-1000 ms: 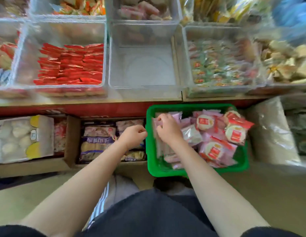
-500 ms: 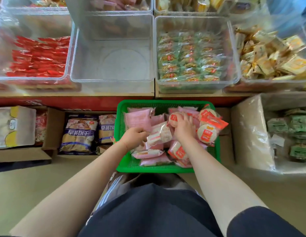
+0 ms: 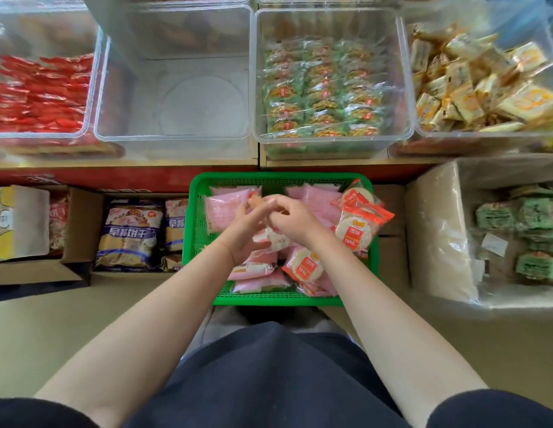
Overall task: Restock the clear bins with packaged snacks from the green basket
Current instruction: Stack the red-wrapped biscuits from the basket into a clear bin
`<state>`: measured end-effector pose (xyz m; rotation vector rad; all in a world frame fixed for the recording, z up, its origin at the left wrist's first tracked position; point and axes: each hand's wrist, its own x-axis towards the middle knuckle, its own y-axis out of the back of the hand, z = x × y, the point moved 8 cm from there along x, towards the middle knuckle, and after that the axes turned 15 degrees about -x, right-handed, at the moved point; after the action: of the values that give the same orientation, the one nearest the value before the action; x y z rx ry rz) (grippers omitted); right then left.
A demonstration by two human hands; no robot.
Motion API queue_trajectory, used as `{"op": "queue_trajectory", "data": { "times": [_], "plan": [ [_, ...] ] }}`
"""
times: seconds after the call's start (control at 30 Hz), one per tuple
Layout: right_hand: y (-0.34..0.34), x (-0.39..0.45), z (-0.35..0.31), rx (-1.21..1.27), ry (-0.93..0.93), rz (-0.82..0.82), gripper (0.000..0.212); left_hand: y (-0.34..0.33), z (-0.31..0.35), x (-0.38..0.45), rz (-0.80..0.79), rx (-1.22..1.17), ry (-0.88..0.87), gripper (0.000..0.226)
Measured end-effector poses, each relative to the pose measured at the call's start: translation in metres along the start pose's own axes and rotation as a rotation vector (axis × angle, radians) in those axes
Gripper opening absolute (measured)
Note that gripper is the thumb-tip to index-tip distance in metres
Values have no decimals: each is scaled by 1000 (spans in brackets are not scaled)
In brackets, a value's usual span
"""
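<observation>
The step in hand is judged to be the gathering of packets, since the empty clear plastic bin [image 3: 176, 97] beyond the hands is not yet filled. Both hands are held together over the middle of the green plastic mesh basket [image 3: 204, 242], which stands on the floor just in front of the knees. The left hand [image 3: 242, 230] is seen with its fingers stretched toward the right hand [image 3: 295, 219], and a pink packaged snack [image 3: 221, 210] lies just behind its fingertips; a small packet seems to be pinched between the two hands, but the fingers overlap and blur there, so the grip of each cannot be told with certainty. To the right of the right hand, round rice crackers in clear wrappers with red labels [image 3: 353, 231] are piled against the basket wall, and more pink packets are lying under the wrists. Farther beyond, next to the empty bin, a clear bin of green-wrapped biscuits [image 3: 324, 88] is already full. For the next move, a firm hold on several packets is called for, and then a lift forward and upward over the near rim of the empty bin.
</observation>
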<state>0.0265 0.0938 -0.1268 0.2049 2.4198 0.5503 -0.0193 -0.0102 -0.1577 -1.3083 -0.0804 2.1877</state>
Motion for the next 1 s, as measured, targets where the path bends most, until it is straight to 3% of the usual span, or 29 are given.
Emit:
{"op": "queue_trajectory", "data": {
  "times": [0.07,0.13,0.23,0.27,0.33,0.4,0.47,0.57,0.7,0.83,1.0],
  "plan": [
    [-9,-3,2,-1,-41,-77,30,-1,-4,3,31,-46,44,44],
    [-1,-3,12,-127,-98,-22,33,4,-9,2,68,-86,97,22],
    [7,-8,35,-568,-179,-59,14,20,-25,3,104,-18,185,23],
    [7,-10,44,-710,-214,-114,19,26,-32,2,116,-8,215,27],
    [0,-12,63,-895,-303,-203,55,33,-43,-2,157,-10,241,35],
    [-11,-11,73,-911,-357,-251,89,42,-50,-3,207,-9,229,41],
    [-21,-8,75,-913,-360,-269,98,49,-54,-4,236,5,213,39],
    [-24,-4,73,-918,-376,-274,88,58,-56,-3,250,14,199,36],
    [-19,-5,66,-879,-367,-298,43,62,-56,-4,251,38,191,35],
    [-10,-7,59,-814,-339,-340,37,68,-54,-4,239,29,194,35],
    [9,-10,36,-358,-260,-252,26,82,-37,-5,254,-9,134,40]
  ]
}}
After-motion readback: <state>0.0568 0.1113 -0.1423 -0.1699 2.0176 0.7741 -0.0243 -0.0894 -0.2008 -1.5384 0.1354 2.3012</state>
